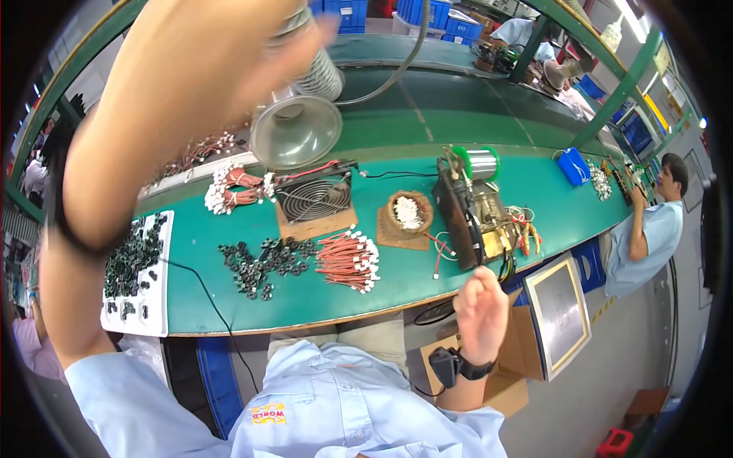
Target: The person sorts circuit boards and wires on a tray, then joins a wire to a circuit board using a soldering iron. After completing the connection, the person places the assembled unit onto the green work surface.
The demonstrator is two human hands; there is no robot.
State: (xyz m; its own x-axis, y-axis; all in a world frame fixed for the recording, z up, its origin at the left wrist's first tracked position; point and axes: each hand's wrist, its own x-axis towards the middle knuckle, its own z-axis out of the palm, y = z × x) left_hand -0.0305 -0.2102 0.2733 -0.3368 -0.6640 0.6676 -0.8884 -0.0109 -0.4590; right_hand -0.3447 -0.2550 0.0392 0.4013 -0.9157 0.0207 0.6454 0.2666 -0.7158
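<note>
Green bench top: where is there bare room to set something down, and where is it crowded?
Bare: the front edge of the green bench top below the red wire bundle, and the stretch between solder spool and blue box. Crowded: around the fan and black parts.

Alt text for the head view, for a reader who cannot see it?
A person's raised left hand grips the ribbed hose above a metal extraction funnel, while the right hand hangs loosely closed below the edge of the green workbench, which holds red wire bundles and a small fan.

Fan (313, 197) behind wire bundle (347, 261); ring parts (259, 263) seemingly left.
</note>
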